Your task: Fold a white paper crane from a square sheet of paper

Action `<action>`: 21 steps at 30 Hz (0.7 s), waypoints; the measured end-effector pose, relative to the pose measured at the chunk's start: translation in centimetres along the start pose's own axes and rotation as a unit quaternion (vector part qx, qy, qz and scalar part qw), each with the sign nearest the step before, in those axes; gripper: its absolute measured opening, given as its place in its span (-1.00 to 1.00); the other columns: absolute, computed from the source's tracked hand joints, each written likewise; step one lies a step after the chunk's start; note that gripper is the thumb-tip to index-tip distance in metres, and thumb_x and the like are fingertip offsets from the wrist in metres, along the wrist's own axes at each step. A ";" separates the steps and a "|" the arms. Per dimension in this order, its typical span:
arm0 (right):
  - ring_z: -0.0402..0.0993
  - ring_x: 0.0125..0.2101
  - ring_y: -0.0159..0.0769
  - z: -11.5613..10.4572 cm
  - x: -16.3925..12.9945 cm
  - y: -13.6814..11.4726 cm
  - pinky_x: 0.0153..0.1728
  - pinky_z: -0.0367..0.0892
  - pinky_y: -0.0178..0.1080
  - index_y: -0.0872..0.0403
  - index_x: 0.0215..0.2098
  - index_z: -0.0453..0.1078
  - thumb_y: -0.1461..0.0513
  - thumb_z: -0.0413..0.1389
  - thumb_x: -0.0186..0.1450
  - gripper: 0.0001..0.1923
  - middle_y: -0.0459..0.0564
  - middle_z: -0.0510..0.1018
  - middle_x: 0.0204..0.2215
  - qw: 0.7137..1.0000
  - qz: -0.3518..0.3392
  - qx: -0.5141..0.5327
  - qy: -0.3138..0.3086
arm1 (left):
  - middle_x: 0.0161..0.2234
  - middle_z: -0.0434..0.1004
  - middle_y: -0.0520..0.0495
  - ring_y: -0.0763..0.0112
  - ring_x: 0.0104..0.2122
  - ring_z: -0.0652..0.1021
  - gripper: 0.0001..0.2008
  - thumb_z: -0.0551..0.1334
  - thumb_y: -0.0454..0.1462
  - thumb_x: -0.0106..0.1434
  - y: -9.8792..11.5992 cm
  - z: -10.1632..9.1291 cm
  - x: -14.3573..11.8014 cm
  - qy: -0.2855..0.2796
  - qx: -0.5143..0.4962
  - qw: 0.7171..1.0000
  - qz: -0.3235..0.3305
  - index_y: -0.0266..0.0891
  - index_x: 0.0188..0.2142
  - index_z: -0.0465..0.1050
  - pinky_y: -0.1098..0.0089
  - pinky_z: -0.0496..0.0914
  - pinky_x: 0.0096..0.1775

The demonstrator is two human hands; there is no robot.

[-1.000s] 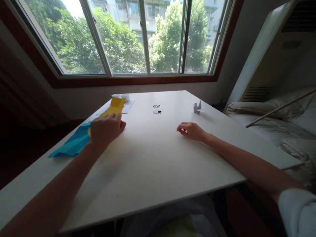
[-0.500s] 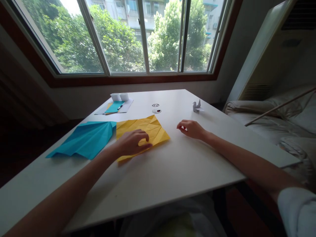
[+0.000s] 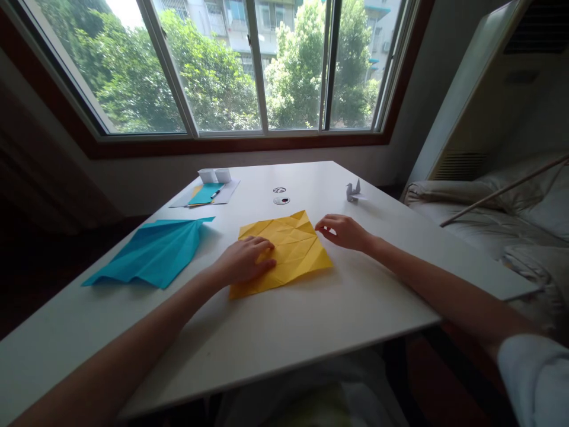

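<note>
A creased yellow paper sheet (image 3: pixel 284 252) lies flat on the white table (image 3: pixel 311 320), roughly in the middle, in front of the person. The left hand (image 3: pixel 244 260) rests palm down on the sheet's near left part, fingers spread loosely and pressing the paper to the table, not gripping it. The right hand (image 3: pixel 344 231) sits at the sheet's far right corner, fingers curled; fingertips meet the paper's edge there, but whether they pinch it I cannot tell.

A blue folded paper (image 3: pixel 153 252) lies to the left of the yellow sheet, apart from it. At the far left of the table are two small white cups (image 3: pixel 215 175) and a small stack of papers (image 3: pixel 205 194) with a pen on top. A small white paper crane (image 3: pixel 353 191) stands at the far right, beyond the right hand.
</note>
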State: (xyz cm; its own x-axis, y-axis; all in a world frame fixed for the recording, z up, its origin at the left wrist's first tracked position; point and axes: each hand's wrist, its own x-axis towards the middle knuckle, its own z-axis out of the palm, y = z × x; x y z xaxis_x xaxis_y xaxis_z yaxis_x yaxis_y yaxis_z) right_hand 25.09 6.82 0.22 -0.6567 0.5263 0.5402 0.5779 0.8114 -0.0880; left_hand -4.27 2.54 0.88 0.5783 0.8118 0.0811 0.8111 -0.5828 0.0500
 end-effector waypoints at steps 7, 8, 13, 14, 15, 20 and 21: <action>0.43 -0.16 -0.24 0.1 0.8 -2.7 -0.13 0.34 -0.19 0.09 -0.10 0.39 0.19 -0.07 0.33 -0.72 0.07 0.52 -0.16 0.995 -0.048 0.044 -0.076 | 0.07 0.32 -0.13 0.15 0.02 0.36 -0.54 -0.06 0.01 0.27 3.5 1.3 0.4 0.015 -0.001 1.000 -0.016 -0.15 0.03 0.27 0.18 0.30 -0.03; 0.41 -0.11 -0.22 0.4 0.8 -3.1 -0.09 0.32 -0.16 0.10 -0.05 0.37 0.16 -0.07 0.33 -0.69 0.08 0.50 -0.12 0.993 -0.052 0.043 -0.099 | 0.09 0.29 -0.13 0.14 0.05 0.33 -0.53 -0.07 0.01 0.28 3.6 1.5 0.5 0.017 0.001 1.000 -0.020 -0.15 0.05 0.25 0.17 0.28 -0.01; 0.16 0.14 -0.14 1.8 0.6 -4.4 0.13 0.09 -0.06 0.15 0.18 0.15 0.07 -0.10 0.33 -0.48 0.15 0.28 0.14 0.978 -0.038 0.047 -0.201 | 0.19 0.15 -0.18 0.13 0.18 0.18 -0.42 -0.17 0.07 0.29 3.6 2.3 0.6 -0.004 0.002 1.000 -0.014 -0.19 0.14 0.17 0.13 0.14 0.11; 0.10 0.17 -0.12 2.1 0.6 -4.4 0.16 0.04 -0.04 0.16 0.21 0.11 0.05 -0.12 0.33 -0.44 0.16 0.22 0.17 0.974 -0.027 0.057 -0.220 | 0.20 0.13 -0.18 0.12 0.19 0.16 -0.40 -0.18 0.08 0.29 3.6 2.3 0.6 -0.013 0.000 1.000 -0.014 -0.19 0.16 0.15 0.12 0.12 0.12; 0.04 0.20 -0.10 2.2 0.5 -4.4 0.18 -0.01 -0.03 0.16 0.23 0.07 0.02 -0.14 0.33 -0.41 0.16 0.16 0.20 0.969 -0.012 0.068 -0.235 | 0.22 0.11 -0.17 0.12 0.20 0.13 -0.38 -0.18 0.10 0.28 3.5 2.2 0.6 -0.021 -0.002 1.000 -0.017 -0.19 0.17 0.13 0.12 0.10 0.13; -0.20 0.26 0.00 2.0 0.1 -3.9 0.20 -0.17 0.05 0.00 0.29 -0.11 -0.11 -0.11 0.26 -0.28 0.08 -0.09 0.28 0.951 0.056 0.099 -0.287 | 0.28 -0.11 -0.14 0.08 0.25 -0.03 -0.26 -0.19 0.18 0.22 3.0 1.3 0.2 -0.088 -0.025 0.996 -0.019 -0.16 0.26 -0.04 0.06 -0.03 0.16; -0.23 0.26 0.02 1.9 0.0 -3.8 0.20 -0.18 0.06 -0.03 0.29 -0.14 -0.13 -0.09 0.24 -0.25 0.07 -0.12 0.29 0.948 0.062 0.102 -0.296 | 0.29 -0.16 -0.13 0.08 0.25 -0.07 -0.24 -0.18 0.20 0.21 2.8 1.1 0.1 -0.107 -0.029 0.994 -0.018 -0.14 0.27 -0.10 0.05 -0.06 0.17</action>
State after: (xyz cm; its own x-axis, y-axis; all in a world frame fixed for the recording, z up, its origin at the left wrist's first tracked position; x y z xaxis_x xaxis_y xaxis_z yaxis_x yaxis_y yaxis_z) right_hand 22.01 4.25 -1.01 -0.7818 0.6220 -0.0444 0.6022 0.7346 -0.3125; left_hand -1.87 1.03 -0.05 0.5594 0.8180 -0.1343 0.8288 -0.5491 0.1077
